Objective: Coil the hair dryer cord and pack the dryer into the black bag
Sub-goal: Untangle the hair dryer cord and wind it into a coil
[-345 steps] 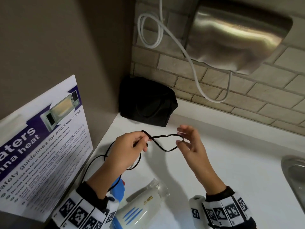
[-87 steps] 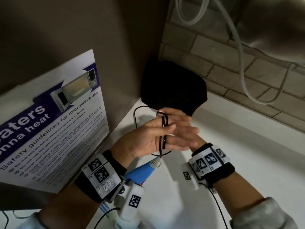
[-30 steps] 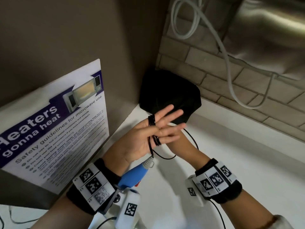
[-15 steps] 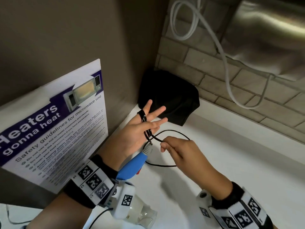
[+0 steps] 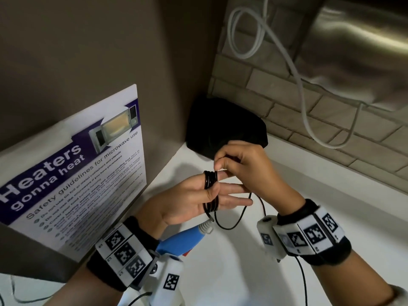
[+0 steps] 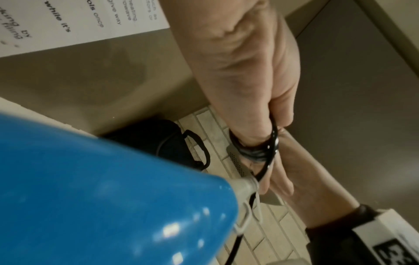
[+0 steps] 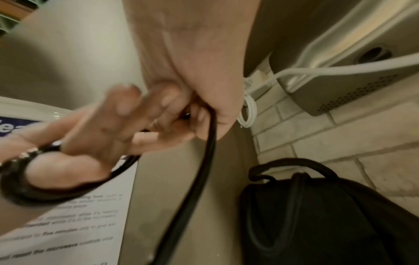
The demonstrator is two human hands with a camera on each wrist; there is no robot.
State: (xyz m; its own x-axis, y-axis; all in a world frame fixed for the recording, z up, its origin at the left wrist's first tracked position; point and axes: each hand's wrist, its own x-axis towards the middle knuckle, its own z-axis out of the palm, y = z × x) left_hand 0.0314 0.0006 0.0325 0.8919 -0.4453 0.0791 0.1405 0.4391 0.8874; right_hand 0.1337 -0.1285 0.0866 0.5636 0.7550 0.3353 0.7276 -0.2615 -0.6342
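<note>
The black cord (image 5: 210, 191) is wound in several loops around the straight fingers of my left hand (image 5: 223, 195), and the thumb presses on the coil (image 6: 254, 152). Just above the left index finger, my right hand (image 5: 218, 164) pinches the loose cord (image 7: 204, 152). A slack loop (image 5: 231, 224) hangs down to the hair dryer's blue handle (image 5: 181, 239), which sits under my left wrist (image 6: 113, 188). The dryer's body is mostly hidden. The black bag (image 5: 225, 133) stands in the counter corner behind both hands (image 7: 317, 215).
A microwave safety poster (image 5: 77, 173) leans on the wall at the left. A white cable (image 5: 298, 85) hangs from a metal wall dryer (image 5: 364, 51) over the brick wall. The white counter (image 5: 242, 272) stretches to the right.
My right hand has risen from the lower right to just above the left fingers, bringing the cord up over them. The slack loop is shorter.
</note>
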